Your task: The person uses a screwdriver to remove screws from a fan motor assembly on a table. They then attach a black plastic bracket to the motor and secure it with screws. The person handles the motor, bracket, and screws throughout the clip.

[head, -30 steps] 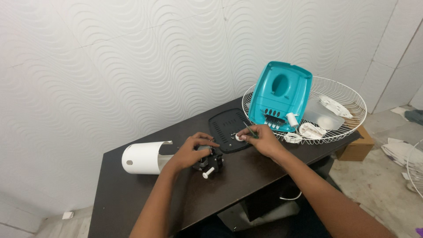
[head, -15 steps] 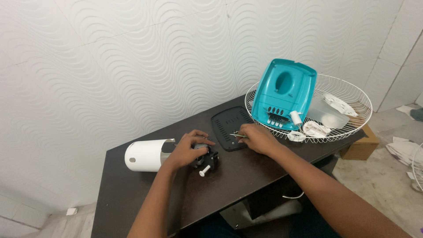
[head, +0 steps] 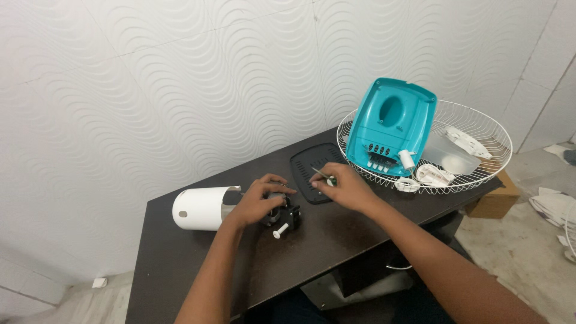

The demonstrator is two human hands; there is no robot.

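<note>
Right now the left hand [head: 255,202] clamps the black motor [head: 281,216] steady on the dark table [head: 336,240], while the right hand [head: 346,187], just right of the motor, pinches a thin tool [head: 321,175] in closed fingertips.

A plain domestic room served as a makeshift repair bench: wave-textured white wall panels [head: 180,78], a dark table [head: 336,234], fan parts in a wire guard [head: 480,174], tiled floor [head: 528,252].

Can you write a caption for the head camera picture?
Left hand on a black motor, right hand pinching a small part beside a wire basket.
</note>
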